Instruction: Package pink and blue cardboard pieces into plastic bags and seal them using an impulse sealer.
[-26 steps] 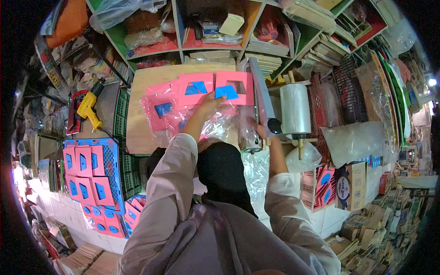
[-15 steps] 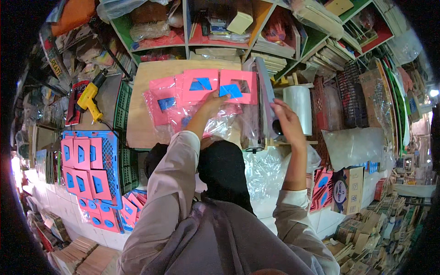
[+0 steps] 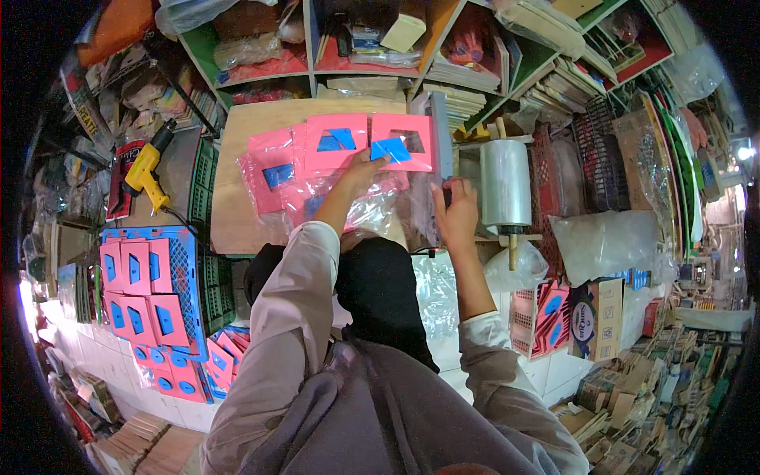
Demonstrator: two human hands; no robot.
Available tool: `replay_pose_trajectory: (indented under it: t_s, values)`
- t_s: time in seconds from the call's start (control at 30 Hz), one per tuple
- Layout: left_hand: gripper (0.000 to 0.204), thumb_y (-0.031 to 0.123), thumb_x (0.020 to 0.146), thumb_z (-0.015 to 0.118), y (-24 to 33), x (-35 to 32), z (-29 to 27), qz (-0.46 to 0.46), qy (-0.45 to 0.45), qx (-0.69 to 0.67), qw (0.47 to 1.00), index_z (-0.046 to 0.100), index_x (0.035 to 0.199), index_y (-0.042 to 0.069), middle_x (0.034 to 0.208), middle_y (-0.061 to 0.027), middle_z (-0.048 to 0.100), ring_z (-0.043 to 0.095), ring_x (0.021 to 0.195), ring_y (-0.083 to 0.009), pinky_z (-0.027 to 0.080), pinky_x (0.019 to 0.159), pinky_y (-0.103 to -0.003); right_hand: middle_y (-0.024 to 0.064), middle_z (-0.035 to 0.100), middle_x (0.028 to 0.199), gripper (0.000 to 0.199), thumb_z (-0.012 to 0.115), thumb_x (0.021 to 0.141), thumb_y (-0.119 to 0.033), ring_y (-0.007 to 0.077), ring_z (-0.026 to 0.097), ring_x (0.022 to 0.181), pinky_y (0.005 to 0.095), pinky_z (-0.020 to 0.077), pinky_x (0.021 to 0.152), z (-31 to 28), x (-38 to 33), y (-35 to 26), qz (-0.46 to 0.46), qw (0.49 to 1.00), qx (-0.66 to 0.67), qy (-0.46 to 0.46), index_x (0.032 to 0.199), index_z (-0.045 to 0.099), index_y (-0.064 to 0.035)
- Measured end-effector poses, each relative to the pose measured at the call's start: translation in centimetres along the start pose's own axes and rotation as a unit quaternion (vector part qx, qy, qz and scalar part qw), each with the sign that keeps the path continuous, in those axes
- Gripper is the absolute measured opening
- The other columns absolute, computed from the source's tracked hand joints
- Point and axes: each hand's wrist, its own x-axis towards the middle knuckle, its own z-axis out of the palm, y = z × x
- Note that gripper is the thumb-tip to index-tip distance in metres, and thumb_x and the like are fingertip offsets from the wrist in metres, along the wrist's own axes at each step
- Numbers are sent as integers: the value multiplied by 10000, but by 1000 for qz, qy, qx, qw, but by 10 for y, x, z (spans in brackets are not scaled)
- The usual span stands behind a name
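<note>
My left hand (image 3: 364,170) lies at the near edge of a pink board (image 3: 422,142) with a trapezoid cutout, its fingers pinching the edge around a blue trapezoid piece (image 3: 389,150). Beside it on the wooden tabletop lie a second pink board (image 3: 339,121) with blue pieces and another pink board (image 3: 271,154), with clear plastic around them. My right hand (image 3: 457,212) is closed on the black knob (image 3: 447,195) of a long grey bar sealer (image 3: 442,127), right of the boards. The board's right edge meets the sealer.
A roll of clear film (image 3: 506,184) stands right of the sealer. On the left are a yellow heat gun (image 3: 148,169) and a blue crate (image 3: 188,261) with several pink boards on it. Loaded shelves (image 3: 310,47) line the back. A carton (image 3: 606,321) sits low right.
My right hand has moved left and closed around the knob, and the sealer's grey bar has come down with it. My left hand keeps its hold on the pink board. The whole view has shifted slightly.
</note>
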Motion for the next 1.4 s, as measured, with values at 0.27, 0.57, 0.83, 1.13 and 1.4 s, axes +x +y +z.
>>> replay_pose_trajectory:
  t_s: [0.27,0.57,0.83,1.13,1.4]
  values:
    - [339,75,845,551,2,-6,7,32,22,11,999,430,1157,20,1117,-75,505,524,991,-213,498,854,-376,148,523,918,331,593,783,-320,328,468,871,402,391,756,1,-1,2,-20,1000,-5,18,892,532,-13]
    - [298,16,821,547,23,-38,-7,126,173,148,966,450,1100,-20,1030,-99,523,547,904,-201,542,763,-365,104,583,1001,465,571,816,-349,216,533,906,289,403,759,20,-12,69,383,786,485,-8,1131,509,-12]
    - [608,98,803,605,30,-75,-49,113,184,206,954,274,1283,-76,1216,-188,446,528,990,-243,500,763,-332,144,615,723,195,622,692,-143,218,584,637,338,445,602,34,-57,64,245,961,124,15,830,606,-6]
    - [658,372,768,629,42,-97,-33,313,297,631,645,394,1247,-12,1221,-192,452,484,1035,-377,361,916,-442,100,550,652,76,504,800,-54,165,529,600,294,425,577,2,-89,53,113,962,248,15,787,548,6]
    - [1219,600,575,699,10,-141,36,39,-72,506,859,47,1340,-88,1281,-278,371,388,1197,-298,359,951,-299,137,558,712,82,539,793,-74,219,539,653,311,432,624,15,-90,-5,27,978,203,-29,836,558,-6]
